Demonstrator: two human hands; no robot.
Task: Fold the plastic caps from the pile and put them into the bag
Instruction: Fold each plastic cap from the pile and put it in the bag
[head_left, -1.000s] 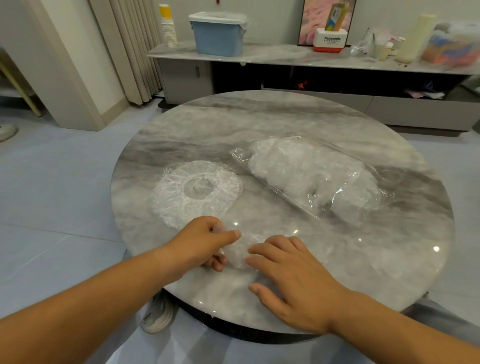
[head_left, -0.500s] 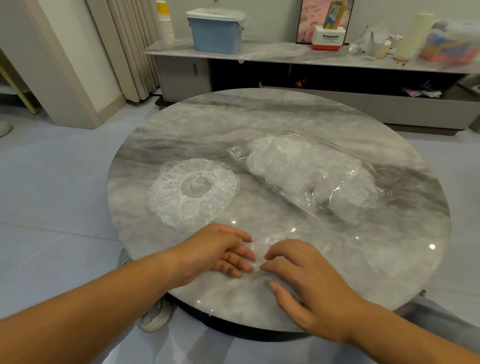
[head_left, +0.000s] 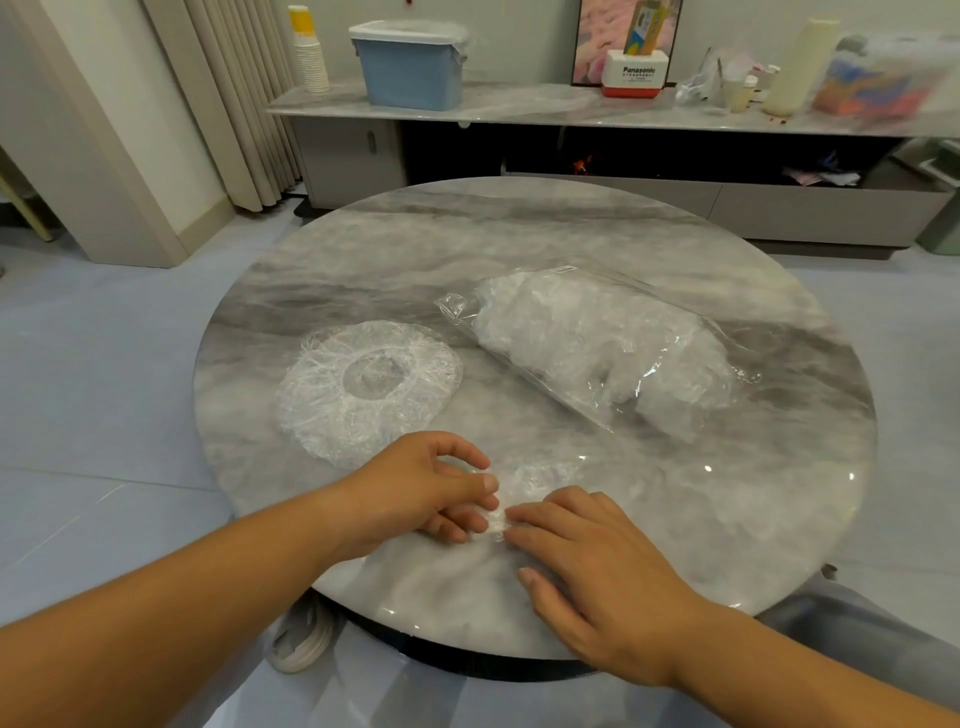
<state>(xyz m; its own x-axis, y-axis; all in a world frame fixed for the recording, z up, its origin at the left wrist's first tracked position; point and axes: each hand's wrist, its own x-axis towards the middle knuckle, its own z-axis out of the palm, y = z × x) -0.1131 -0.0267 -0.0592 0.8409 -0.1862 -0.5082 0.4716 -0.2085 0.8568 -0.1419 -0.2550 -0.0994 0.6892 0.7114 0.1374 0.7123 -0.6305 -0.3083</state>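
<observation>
One cap (head_left: 537, 475) on table (head_left: 519, 249) — left grip (head_left: 426, 488) pinches it | right grip (head_left: 587, 561) released, lying flat on it

Marble table (head_left: 519, 244) with cap pile (head_left: 322, 410), stuffed bag (head_left: 597, 343)

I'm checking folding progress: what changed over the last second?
The left hand and right hand drew their fingertips together, squeezing the cap between them into a smaller wad; the left hand pinches it, the right hand's fingers press on it. The pile of spread caps and the bag stayed put.
</observation>
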